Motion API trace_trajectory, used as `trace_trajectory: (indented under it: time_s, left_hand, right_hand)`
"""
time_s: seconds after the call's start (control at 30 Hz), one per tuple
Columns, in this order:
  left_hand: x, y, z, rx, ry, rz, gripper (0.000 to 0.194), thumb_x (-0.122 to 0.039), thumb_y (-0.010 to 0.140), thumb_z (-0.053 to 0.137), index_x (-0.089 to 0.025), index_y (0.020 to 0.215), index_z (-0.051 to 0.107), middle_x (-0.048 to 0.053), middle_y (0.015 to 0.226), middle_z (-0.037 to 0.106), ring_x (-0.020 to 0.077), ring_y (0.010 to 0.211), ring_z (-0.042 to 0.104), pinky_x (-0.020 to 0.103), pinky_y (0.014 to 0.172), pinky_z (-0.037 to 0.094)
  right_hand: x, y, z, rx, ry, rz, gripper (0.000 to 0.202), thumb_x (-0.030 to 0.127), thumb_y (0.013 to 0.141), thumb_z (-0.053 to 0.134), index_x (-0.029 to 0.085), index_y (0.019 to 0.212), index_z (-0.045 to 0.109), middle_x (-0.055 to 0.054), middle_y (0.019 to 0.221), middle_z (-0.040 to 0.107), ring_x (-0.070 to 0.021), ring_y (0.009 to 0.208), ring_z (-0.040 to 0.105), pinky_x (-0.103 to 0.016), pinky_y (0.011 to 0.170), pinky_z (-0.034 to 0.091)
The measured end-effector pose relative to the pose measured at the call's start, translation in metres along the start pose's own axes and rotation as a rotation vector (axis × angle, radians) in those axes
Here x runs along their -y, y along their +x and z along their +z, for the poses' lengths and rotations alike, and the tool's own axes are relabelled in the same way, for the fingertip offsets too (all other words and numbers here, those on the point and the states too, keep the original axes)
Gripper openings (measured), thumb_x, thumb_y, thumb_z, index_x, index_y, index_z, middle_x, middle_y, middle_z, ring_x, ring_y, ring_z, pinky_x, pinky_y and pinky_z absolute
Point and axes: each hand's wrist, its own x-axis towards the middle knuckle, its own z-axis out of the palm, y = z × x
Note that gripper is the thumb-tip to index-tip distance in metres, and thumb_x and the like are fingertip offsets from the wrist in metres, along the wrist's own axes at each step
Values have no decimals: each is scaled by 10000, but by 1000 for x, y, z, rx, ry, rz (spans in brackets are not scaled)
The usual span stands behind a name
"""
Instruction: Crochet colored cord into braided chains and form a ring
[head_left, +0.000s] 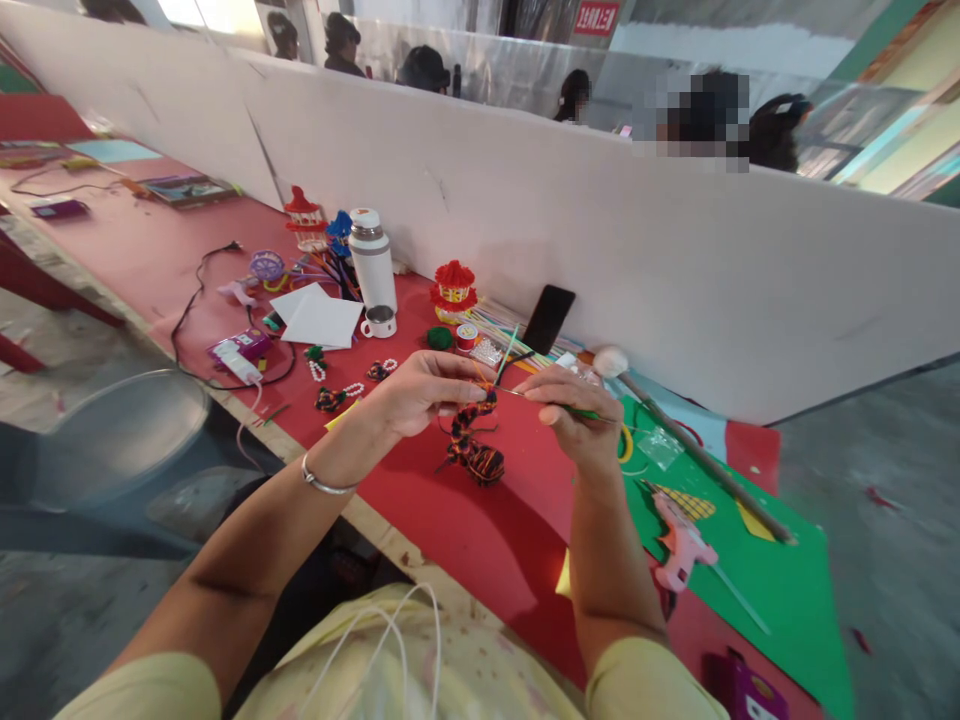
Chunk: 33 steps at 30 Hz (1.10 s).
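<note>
My left hand pinches the top of a dark crocheted piece in black, red and orange yarn. From the fingers the piece curls down to a wound yarn ball of the same colours. My right hand is closed around a crochet hook, whose thin metal shaft points left and meets the yarn at my left fingertips. Some green of its handle shows under the right fingers. The hook's very tip is hidden in the yarn.
Left of the hands lie small beaded yarn pieces, white cards, a cup and a white flask. A phone leans on the white partition. At right, a pink glue gun and a stick lie on green sheeting.
</note>
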Motion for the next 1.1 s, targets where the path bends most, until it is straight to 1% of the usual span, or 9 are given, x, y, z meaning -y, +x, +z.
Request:
trace_trajectory:
  time_s: [0.13, 0.23, 0.37, 0.6, 0.73, 0.87, 0.93, 1.03, 1.1]
  left_hand:
    - [-1, -1, 0, 30, 11, -24, 315, -182, 604, 945, -152, 906, 858, 36, 703, 733, 56, 510, 531, 181, 435, 297]
    - [-1, -1, 0, 41, 6, -20, 333, -192, 600, 951, -157, 918, 858, 34, 716, 731, 63, 525, 553, 179, 438, 302]
    - [-2, -1, 0, 54, 4, -17, 339, -203, 604, 955, -149, 924, 856, 25, 700, 709, 58, 527, 542, 172, 439, 298]
    - [-3, -1, 3, -11, 41, 57, 451, -185, 604, 944, -149, 1044, 848, 1, 684, 671, 58, 541, 531, 177, 459, 341]
    - [-1, 0, 3, -30, 37, 58, 432, -182, 614, 933, -148, 1037, 849, 14, 703, 688, 65, 564, 557, 173, 465, 353]
    - [2, 2, 2, -24, 17, 49, 419, -182, 619, 931, -146, 1028, 849, 30, 730, 705, 66, 567, 555, 173, 455, 336]
    - [3, 3, 5, -18, 22, 67, 419, -185, 620, 930, -148, 1029, 848, 18, 709, 686, 59, 543, 523, 180, 448, 325]
    - [5, 4, 13, -17, 36, 117, 458, -177, 612, 927, -151, 1061, 843, -13, 661, 636, 61, 528, 496, 191, 456, 343]
    - [8, 6, 19, -80, 60, 225, 496, -172, 614, 921, -160, 1102, 835, -23, 669, 630, 74, 570, 525, 200, 504, 403]
  right_hand:
    - [1, -1, 2, -54, 80, 103, 163, 451, 903, 772, 319, 956, 850, -30, 883, 835, -230, 840, 768, -405, 783, 609]
    - [0, -2, 5, -85, 129, 130, 176, 467, 910, 760, 317, 937, 848, -24, 860, 835, -223, 833, 765, -393, 780, 604]
    - [-1, -2, 8, -130, 119, 153, 208, 495, 909, 752, 311, 912, 847, -24, 826, 832, -222, 825, 765, -382, 774, 608]
    - [3, -2, 10, -183, 36, 214, 234, 518, 904, 746, 308, 885, 848, -20, 835, 832, -209, 795, 756, -361, 741, 613]
    - [3, -2, 9, -200, 43, 237, 273, 544, 896, 741, 295, 854, 846, -22, 798, 820, -206, 755, 744, -355, 703, 612]
    - [-3, -4, 8, -206, 81, 241, 261, 538, 886, 755, 296, 853, 845, -25, 799, 820, -217, 771, 753, -371, 717, 623]
    - [-7, -6, 12, -208, 130, 247, 245, 530, 884, 761, 301, 870, 845, -22, 812, 823, -219, 799, 765, -368, 738, 626]
    - [-11, -8, 24, -192, 185, 287, 268, 547, 885, 754, 293, 891, 841, -31, 838, 828, -224, 834, 777, -371, 764, 638]
    - [-11, -9, 35, -244, 125, 266, 236, 517, 900, 748, 300, 914, 840, -35, 884, 833, -221, 868, 778, -376, 791, 641]
